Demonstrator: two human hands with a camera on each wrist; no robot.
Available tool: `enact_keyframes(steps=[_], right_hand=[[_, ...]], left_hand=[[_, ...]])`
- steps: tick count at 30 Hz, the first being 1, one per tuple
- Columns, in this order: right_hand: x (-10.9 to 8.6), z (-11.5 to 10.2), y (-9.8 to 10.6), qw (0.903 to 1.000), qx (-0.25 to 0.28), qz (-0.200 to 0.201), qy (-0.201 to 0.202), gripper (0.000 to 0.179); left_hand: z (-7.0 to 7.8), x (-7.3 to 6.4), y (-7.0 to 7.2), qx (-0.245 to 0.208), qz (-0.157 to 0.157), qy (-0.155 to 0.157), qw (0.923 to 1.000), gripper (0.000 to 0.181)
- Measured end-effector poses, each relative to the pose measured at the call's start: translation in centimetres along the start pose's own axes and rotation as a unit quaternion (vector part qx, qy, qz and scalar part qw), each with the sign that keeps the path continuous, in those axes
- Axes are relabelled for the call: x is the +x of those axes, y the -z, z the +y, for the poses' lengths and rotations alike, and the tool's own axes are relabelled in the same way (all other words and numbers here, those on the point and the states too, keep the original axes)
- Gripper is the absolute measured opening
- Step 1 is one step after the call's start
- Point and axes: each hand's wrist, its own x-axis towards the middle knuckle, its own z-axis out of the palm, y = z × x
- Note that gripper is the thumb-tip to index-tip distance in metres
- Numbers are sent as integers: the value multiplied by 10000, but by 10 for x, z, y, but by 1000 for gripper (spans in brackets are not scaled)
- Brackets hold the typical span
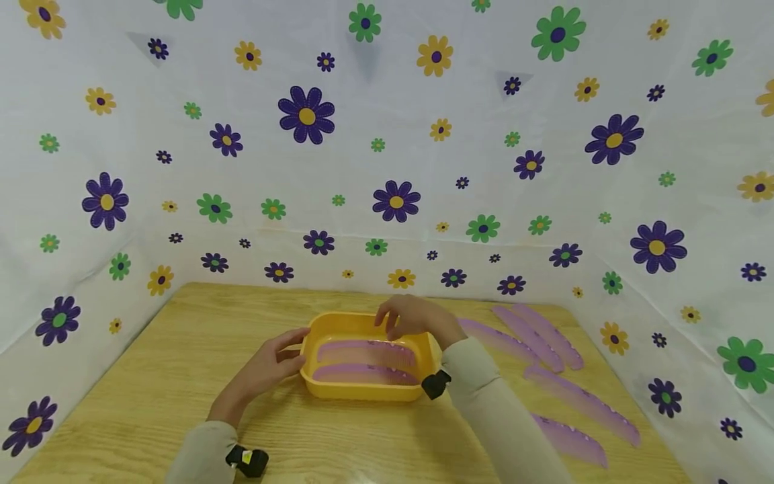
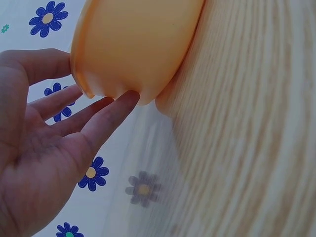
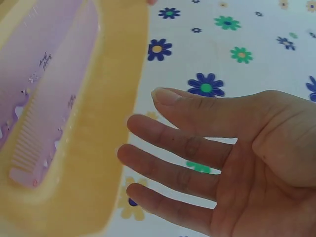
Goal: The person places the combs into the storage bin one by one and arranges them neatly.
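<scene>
A yellow plastic basin [image 1: 369,392] stands on the table, with two purple combs lying inside: a back comb [image 1: 365,351] and a front comb [image 1: 365,374]. My left hand [image 1: 270,363] is at the basin's left end. In the left wrist view, its fingertips [image 2: 131,96] touch the outside wall and rim of the basin [image 2: 138,44]. Over the basin's back right part hovers my right hand [image 1: 413,316], holding nothing. The right wrist view shows that hand [image 3: 212,158] with fingers apart and slightly bent, beside the two combs in the basin.
Several more purple combs lie on the wooden table [image 1: 199,349] to the right of the basin, among them a comb [image 1: 583,403] and a nearer comb [image 1: 571,440]. Flower-printed white sheeting [image 1: 363,168] encloses the table at the back and sides.
</scene>
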Motion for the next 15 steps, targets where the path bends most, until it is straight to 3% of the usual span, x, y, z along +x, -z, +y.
enact_keyframes(steps=[5,15], right_hand=[[-28,12,2,9994,5,339,54,29],[-98,55,-11,9951,620,765,-7,28]], left_hand=[[0,0,-2,11,1,-15,10000,57],[-1,1,0,49,-49,-50,10000,58]])
